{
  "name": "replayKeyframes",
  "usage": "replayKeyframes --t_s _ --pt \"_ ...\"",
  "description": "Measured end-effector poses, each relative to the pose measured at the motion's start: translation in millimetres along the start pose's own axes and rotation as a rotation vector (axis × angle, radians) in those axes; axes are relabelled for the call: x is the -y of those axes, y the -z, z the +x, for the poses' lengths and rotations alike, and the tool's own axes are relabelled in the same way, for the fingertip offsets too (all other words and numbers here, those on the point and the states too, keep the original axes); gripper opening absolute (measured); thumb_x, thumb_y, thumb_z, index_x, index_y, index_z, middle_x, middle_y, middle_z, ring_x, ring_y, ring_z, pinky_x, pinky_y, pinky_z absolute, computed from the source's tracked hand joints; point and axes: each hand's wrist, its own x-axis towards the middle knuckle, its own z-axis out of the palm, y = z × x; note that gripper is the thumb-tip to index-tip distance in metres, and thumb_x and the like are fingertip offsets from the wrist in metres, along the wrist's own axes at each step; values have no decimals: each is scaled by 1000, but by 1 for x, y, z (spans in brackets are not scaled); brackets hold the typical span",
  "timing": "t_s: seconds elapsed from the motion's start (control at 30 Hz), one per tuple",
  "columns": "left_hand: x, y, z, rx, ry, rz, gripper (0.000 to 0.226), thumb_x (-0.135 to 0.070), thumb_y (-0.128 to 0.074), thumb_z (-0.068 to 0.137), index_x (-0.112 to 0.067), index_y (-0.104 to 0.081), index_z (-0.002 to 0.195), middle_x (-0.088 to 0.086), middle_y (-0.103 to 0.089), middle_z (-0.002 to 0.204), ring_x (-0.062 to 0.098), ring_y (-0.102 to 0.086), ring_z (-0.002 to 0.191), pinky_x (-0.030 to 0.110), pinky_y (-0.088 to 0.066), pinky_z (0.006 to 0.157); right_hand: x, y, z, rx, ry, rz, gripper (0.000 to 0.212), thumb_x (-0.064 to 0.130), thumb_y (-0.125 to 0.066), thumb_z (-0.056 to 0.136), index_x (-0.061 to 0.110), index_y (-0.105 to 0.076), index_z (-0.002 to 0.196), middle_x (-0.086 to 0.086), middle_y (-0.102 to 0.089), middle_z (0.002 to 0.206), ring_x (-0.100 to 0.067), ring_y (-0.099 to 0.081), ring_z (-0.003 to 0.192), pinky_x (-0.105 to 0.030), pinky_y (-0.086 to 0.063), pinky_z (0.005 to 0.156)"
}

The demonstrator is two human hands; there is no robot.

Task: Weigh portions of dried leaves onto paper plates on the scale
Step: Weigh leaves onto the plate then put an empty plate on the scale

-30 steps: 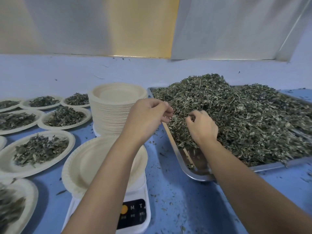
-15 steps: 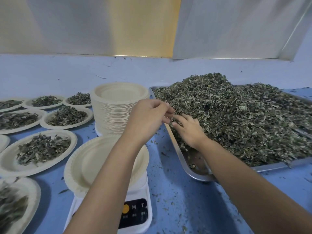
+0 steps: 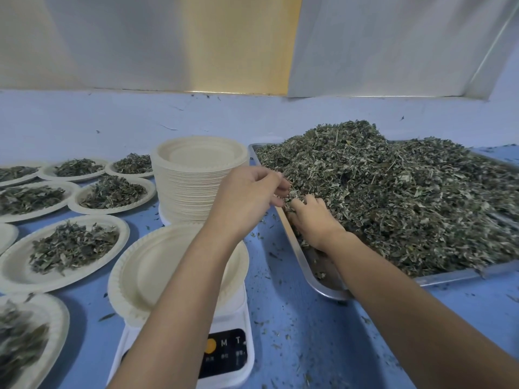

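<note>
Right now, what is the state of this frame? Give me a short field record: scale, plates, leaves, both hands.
Scale: white digital kitchen scale, front left
On scale: round cream paper plate, no leaves
Leaf source: heap of dried green leaves on rectangular metal tray
Left-hand grip: curled at heap edge, hold unclear
Right-hand grip: fingers curled into heap
Done: leaf-filled cream paper plates, several at left

Blue tabletop [image 3: 295,332] beneath pale grey wall panels [image 3: 98,40], a yellow strip [image 3: 238,43] between them
</note>
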Motion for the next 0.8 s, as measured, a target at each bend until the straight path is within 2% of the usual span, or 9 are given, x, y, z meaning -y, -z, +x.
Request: replayKeyframes --t_s 0.13,0.23,0.3,0.37,0.43,0.53,0.6,0.67,0.8 --pt "3 -2 1 -7 18 7 29 -18 -51 93 -21 -69 71 -7 -72 75 4 -68 65 20 -46 65 -6 5 4 -100 -117 282 27 18 -32 103 3 -48 120 -18 -44 119 -33 -43 107 -38 -36 90" --pt "5 -4 1 -15 57 -5 29 -18 -51 93 -21 -69 69 -9 -71 71 1 -66 62 19 -45 62 -10 14 6 -187 -246 579 32 25 -33 104 7 -47 127 -12 -53 109 -19 -47 78 -29 -36 63" --pt "5 -4 0 -14 81 -17 29 -19 -51 93 -22 -69 69 -8 -72 70 2 -67 63 19 -47 62 -13 19 4 -232 -293 775 29 26 -32 104 13 -46 126 -2 -55 95 -17 -47 74 -23 -38 55" --pt "6 -3 0 -19 104 -39 29 -19 -51 93 -21 -69 70 -7 -72 72 4 -67 65 18 -48 61 -15 26 1 -256 -350 1019 34 28 -32 104 12 -44 132 1 -53 112 -20 -50 101 -21 -41 80" --pt "6 0 0 -39 140 -70 28 -18 -51 93 -19 -69 72 -5 -73 75 7 -67 69 18 -49 62 -14 34 0 -259 -433 1249 42 31 -33 103 13 -39 141 -3 -44 140 -25 -42 127 -39 -33 106" --pt "9 6 -2 -60 186 -128 25 -16 -52 92 -16 -70 75 -3 -73 75 9 -68 71 20 -51 64 -7 49 -3 -236 -496 1470 42 34 -35 101 19 -41 141 -5 -44 146 -29 -40 134 -55 -32 109" --pt "11 10 -2 -69 216 -161 24 -15 -52 91 -15 -70 77 -1 -74 77 11 -68 72 22 -52 67 0 61 -7 -253 -469 1550 39 33 -35 102 19 -47 136 -5 -52 138 -28 -49 127 -53 -39 106" --pt "13 16 -3 -80 265 -205 21 -15 -52 91 -11 -70 80 1 -73 79 13 -66 72 22 -52 67 13 75 -11 -261 -394 1654 30 29 -37 103 15 -58 120 -7 -66 112 -23 -65 100 -45 -52 93" --pt "15 34 -5 -67 394 -456 23 -18 -50 94 -7 -67 85 7 -72 88 16 -67 80 25 -53 72 57 98 -25 -201 -203 1822 26 26 -41 102 11 -62 108 -5 -72 81 -18 -69 71 -34 -58 68"
